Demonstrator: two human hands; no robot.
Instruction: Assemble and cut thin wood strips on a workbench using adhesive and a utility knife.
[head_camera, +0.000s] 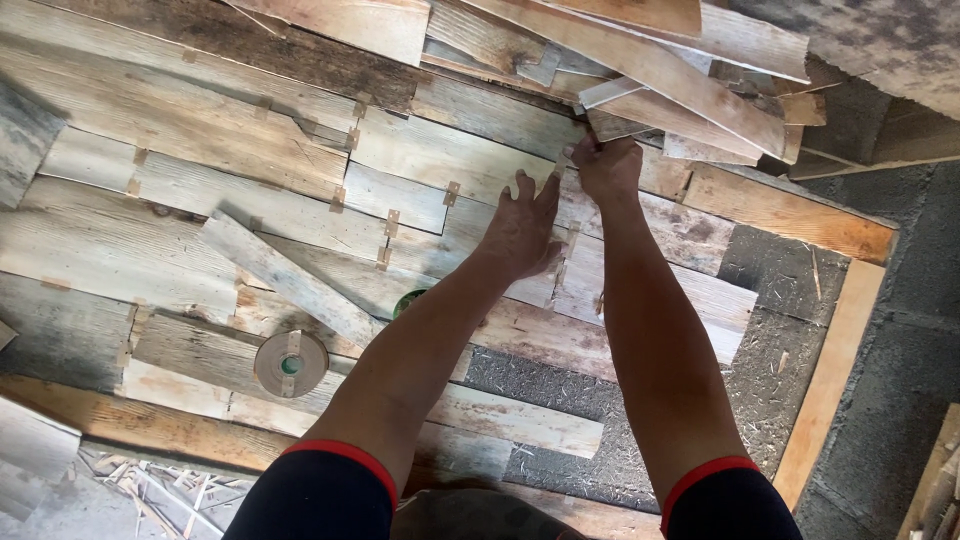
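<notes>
My left hand (520, 228) lies flat, fingers spread, pressing on a patchwork of thin grey wood veneer sheets (200, 140) joined by short strips of brown paper tape. My right hand (605, 165) is just beyond it, fingers pinched on a small piece of brown tape (567, 158) at a seam between two sheets. A roll of brown paper tape (290, 363) lies on the veneer near my left forearm. A second, green-cored roll (405, 300) peeks out from under that forearm.
A pile of loose veneer strips (660, 70) is stacked at the far right. A loose narrow strip (285, 280) lies diagonally across the sheets. A light wooden frame (830, 370) borders the rough grey board (560, 385) at right. Wood scraps (150, 485) litter the floor at bottom left.
</notes>
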